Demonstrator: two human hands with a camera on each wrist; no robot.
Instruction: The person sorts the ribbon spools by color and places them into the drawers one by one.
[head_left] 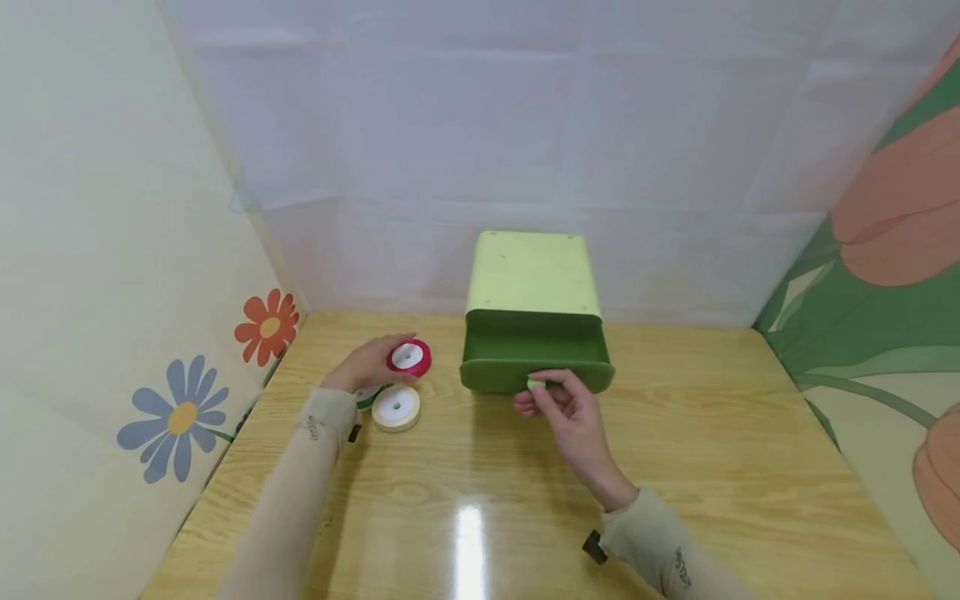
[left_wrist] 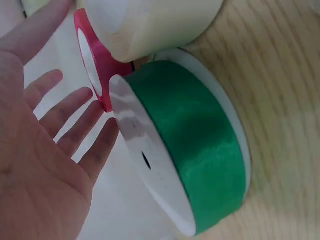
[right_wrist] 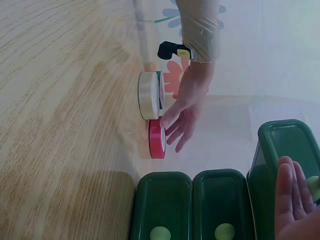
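Observation:
My left hand (head_left: 367, 365) is at a pink-red ribbon spool (head_left: 423, 360) on the table, thumb on the near side and fingers on the far side. In the left wrist view its fingers are spread and fairly straight, with the fingertips right at the spool. A green ribbon spool (left_wrist: 192, 140) stands close below that hand, and a cream ribbon spool (head_left: 408, 414) lies beside it. My right hand (head_left: 579, 423) pinches the pale green knob (head_left: 534, 384) of the pulled-out top drawer (head_left: 487, 377) between thumb and forefinger.
A yellow-green drawer box (head_left: 534, 271) stands at the back of the wooden table (head_left: 420, 492). Two lower drawers with round knobs are pushed in, their dark green front (right_wrist: 162, 200) showing in the right wrist view. A white sheet (head_left: 450, 125) hangs behind; flower-patterned panels flank both sides.

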